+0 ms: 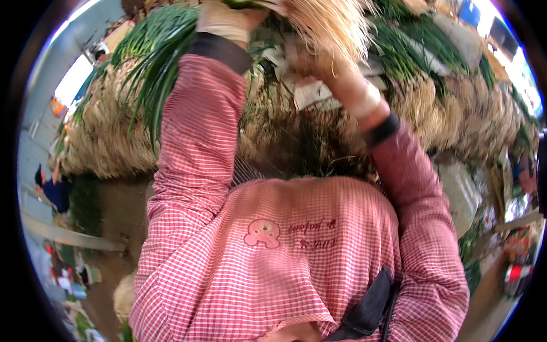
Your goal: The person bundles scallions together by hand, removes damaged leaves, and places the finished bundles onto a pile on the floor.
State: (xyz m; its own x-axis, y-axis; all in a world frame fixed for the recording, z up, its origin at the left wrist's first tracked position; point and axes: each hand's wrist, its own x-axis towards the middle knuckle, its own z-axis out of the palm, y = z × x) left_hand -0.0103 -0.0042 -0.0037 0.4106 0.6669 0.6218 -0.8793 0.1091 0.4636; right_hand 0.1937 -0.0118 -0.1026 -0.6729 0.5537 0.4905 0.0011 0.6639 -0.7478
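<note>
At the top edge, my left hand [225,20] is closed around a bunch of green onions, partly cut off by the frame. The bunch's pale stringy roots [330,28] spread out to the right of it, and long green leaves [162,62] hang down left of my left forearm. Below the roots is my right hand [322,65], close to them or touching them. Motion smears its fingers, so their grip does not show. Both wrists have pale bands above dark cuffs.
A long heap of green onions [467,108] lies across in front of me, roots toward me. A white scrap [312,96] lies on it. A person in dark clothing [56,191] is at far left. A pale bag [458,194] is at right.
</note>
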